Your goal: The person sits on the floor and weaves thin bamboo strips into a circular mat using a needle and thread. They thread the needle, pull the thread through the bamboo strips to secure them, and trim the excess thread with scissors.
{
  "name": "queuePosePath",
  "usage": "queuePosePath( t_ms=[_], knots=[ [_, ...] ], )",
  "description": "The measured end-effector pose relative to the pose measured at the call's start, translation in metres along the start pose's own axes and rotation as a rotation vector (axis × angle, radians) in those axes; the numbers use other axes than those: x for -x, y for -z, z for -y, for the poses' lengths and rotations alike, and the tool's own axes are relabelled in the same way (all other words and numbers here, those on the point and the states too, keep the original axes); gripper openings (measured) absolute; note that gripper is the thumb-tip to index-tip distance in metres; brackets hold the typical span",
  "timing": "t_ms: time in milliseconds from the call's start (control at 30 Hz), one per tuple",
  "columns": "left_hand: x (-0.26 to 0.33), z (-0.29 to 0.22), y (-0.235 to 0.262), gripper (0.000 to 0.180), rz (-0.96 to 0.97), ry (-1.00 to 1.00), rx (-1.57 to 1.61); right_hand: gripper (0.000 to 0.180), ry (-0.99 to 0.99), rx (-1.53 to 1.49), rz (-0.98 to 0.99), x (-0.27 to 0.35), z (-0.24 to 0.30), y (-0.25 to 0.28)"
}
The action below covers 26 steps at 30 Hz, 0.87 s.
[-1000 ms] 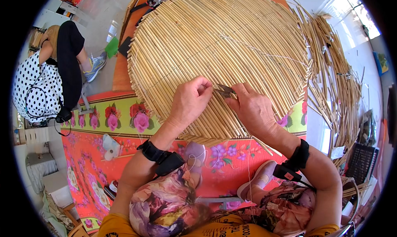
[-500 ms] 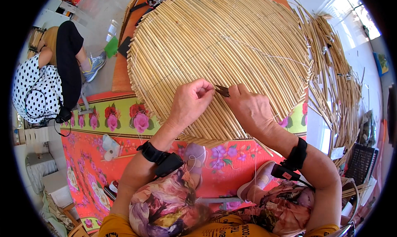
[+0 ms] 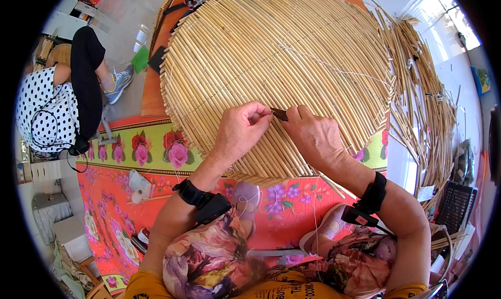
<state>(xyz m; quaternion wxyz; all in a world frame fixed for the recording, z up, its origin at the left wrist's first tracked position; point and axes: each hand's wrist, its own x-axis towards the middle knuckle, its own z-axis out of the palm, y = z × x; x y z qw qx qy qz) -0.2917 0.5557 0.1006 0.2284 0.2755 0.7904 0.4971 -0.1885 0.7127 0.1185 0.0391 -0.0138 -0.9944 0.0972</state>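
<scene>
A large round mat of tan reed stalks (image 3: 229,53), laid side by side and bound with thin thread, stretches out in front of me. Over its near half, my right hand (image 3: 314,137) is closed around small dark-bladed snips (image 3: 280,114), whose handles are hidden in the palm. The blades are together, their tips pointing left at my other fingertips. My left hand (image 3: 241,127) pinches thumb and forefinger right at those tips; what lies in the pinch is too small to make out. A loose white thread (image 3: 334,68) crosses the mat farther off.
Pruning shears (image 3: 194,2) lie on the brown board beyond the mat's left edge. Piled loose reeds (image 3: 428,106) cover the floor at right. A red flowered cloth (image 3: 177,231) spreads beneath, with white thread (image 3: 255,201) by my feet. Another person (image 3: 57,100) sits at left.
The snips' blades, apart before, have come together at the left fingertips. Both hands otherwise stay nearly in place. The seated person at left has shifted slightly.
</scene>
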Motion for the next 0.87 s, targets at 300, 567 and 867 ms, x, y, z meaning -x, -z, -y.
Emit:
queuePosePath(
  t_ms=[300, 567, 867],
  knots=[
    [-0.001, 0.003, 0.000, 0.011, -0.010, 0.024, 0.005, 0.021, 0.026, -0.004, 0.009, 0.000, -0.002, 0.002],
    [0.011, -0.011, 0.017, 0.013, 0.202, 0.031, -0.015, 0.023, -0.070, -0.148, -0.101, 0.003, -0.014, -0.007],
    [0.015, -0.019, 0.036, 0.021, 0.319, -0.071, -0.160, 0.047, -0.257, -0.532, -0.077, -0.006, -0.024, -0.001]
  ],
)
